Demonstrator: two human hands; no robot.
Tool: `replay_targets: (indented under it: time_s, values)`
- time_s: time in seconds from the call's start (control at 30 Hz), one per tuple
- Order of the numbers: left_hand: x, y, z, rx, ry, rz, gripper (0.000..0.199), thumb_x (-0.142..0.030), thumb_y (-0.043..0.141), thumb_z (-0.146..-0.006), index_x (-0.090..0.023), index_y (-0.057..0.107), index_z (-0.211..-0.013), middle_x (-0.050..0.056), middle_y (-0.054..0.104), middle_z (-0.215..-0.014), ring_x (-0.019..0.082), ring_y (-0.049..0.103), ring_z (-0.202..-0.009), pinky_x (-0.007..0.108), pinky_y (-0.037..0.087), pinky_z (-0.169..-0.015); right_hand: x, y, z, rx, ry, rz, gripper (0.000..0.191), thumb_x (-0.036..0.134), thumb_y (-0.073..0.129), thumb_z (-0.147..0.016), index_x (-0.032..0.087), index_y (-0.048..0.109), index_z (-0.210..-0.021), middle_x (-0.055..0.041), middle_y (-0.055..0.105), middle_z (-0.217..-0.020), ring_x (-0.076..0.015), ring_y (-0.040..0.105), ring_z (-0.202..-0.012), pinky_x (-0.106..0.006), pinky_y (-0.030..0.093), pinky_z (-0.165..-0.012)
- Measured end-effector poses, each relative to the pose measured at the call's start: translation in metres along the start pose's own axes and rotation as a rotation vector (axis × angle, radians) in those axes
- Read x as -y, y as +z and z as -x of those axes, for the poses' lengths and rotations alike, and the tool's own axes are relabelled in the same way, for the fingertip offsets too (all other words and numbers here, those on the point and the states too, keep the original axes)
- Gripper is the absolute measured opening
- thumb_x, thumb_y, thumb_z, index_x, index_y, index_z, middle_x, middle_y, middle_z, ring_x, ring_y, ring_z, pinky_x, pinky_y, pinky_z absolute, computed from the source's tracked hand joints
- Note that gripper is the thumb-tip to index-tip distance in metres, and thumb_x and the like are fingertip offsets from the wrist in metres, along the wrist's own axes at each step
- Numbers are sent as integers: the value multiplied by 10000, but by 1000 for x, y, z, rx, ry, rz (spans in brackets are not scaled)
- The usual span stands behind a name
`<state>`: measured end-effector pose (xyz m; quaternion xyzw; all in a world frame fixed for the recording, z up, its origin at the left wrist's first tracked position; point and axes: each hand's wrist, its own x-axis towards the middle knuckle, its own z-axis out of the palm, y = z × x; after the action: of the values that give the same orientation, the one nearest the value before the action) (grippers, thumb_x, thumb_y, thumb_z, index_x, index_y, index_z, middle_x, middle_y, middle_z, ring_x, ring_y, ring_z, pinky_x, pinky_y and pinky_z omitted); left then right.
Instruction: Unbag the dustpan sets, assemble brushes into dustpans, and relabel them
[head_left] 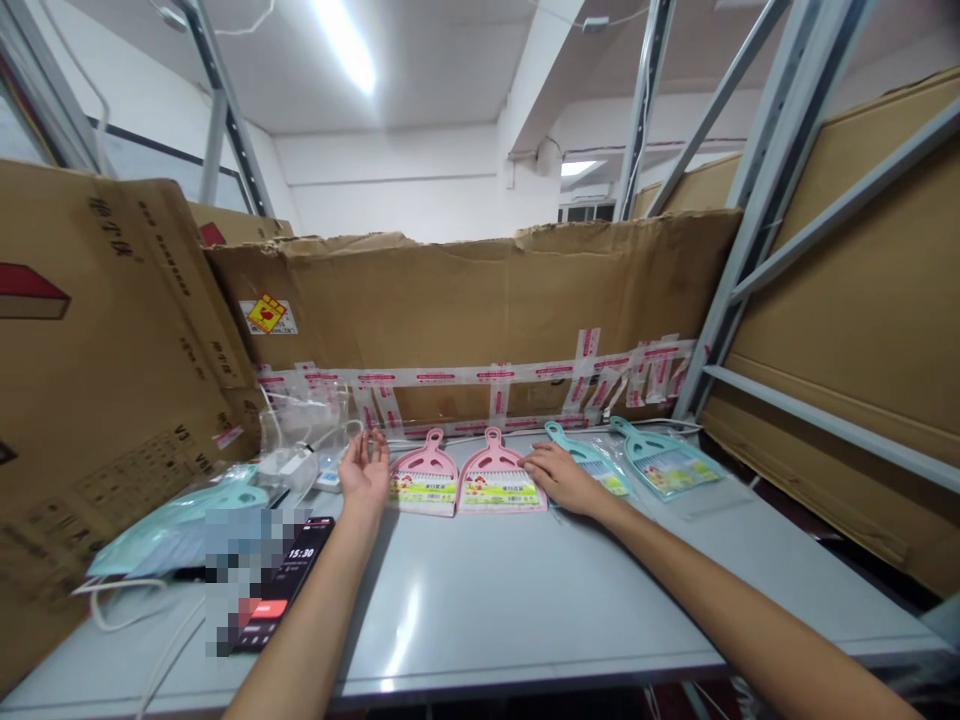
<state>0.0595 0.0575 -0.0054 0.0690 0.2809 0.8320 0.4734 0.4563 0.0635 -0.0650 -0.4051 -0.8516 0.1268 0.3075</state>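
Observation:
Side by side on the grey shelf lie two pink dustpans, a left one [425,485] and a right one [501,488], each with a white-bristled brush and a printed label. My left hand [365,468] is palm up with fingers loosely apart, beside the left pink dustpan and holding nothing. Palm down, my right hand [556,474] has its fingers out over the right edge of the right pink dustpan. It partly covers a teal dustpan [602,470]; whether it presses on either is hard to tell. Farther right lies another teal dustpan [671,460] in clear wrap.
At the left are teal plastic-wrapped items [180,525], a phone [289,580] showing 15:30, and white cables [127,605]. A taped cardboard sheet [465,320] stands along the back. Large cartons [97,400] and metal posts [739,270] flank the shelf [525,600].

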Motion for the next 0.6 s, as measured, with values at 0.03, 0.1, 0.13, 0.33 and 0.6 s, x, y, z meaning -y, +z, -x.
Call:
replay_targets:
  time_s: [0.03, 0.1, 0.13, 0.33, 0.6]
  values:
    - [2, 1, 1, 7, 1, -14, 119, -182, 611, -1084, -183, 708, -1015, 74, 754, -1057, 136, 770, -954, 226, 681, -828, 0, 1, -1, -13, 13, -11, 415, 400, 482, -1141, 283, 854, -1283, -111, 833, -1302, -387, 587, -1421, -619, 424, -1237]
    - [6, 3, 6, 34, -8, -56, 177, -210, 605, -1113, -163, 727, -994, 70, 768, -1015, 106, 760, -878, 176, 647, -770, 1, 2, -2, -41, 53, -21, 382, 395, 526, -1119, 279, 866, -1249, -109, 839, -1284, -384, 594, -1424, -601, 439, -1222]
    - [8, 4, 9, 51, -17, -81, 174, -218, 631, -1109, -154, 732, -983, 68, 773, -993, 100, 758, -847, 165, 633, -744, 2, 2, -2, -55, 78, -19, 369, 394, 543, -1109, 276, 871, -1228, -109, 842, -1269, -381, 601, -1420, -592, 446, -1213]
    - [28, 6, 31, 275, 9, -302, 311, -185, 987, -807, -171, 700, -926, -5, 768, -858, 102, 757, -761, 186, 612, -759, 14, 3, -1, -146, 177, 14, 264, 377, 641, -1042, 270, 872, -1111, -111, 840, -1207, -374, 642, -1358, -569, 456, -1158]
    - [33, 10, 44, 337, -7, -397, 575, -113, 989, -758, -231, 674, -1224, 1, 791, -981, 155, 818, -865, 236, 639, -786, 18, 0, -4, -287, 324, -217, 156, 363, 678, -939, 232, 752, -985, -85, 816, -1015, -294, 749, -1002, -441, 565, -956]
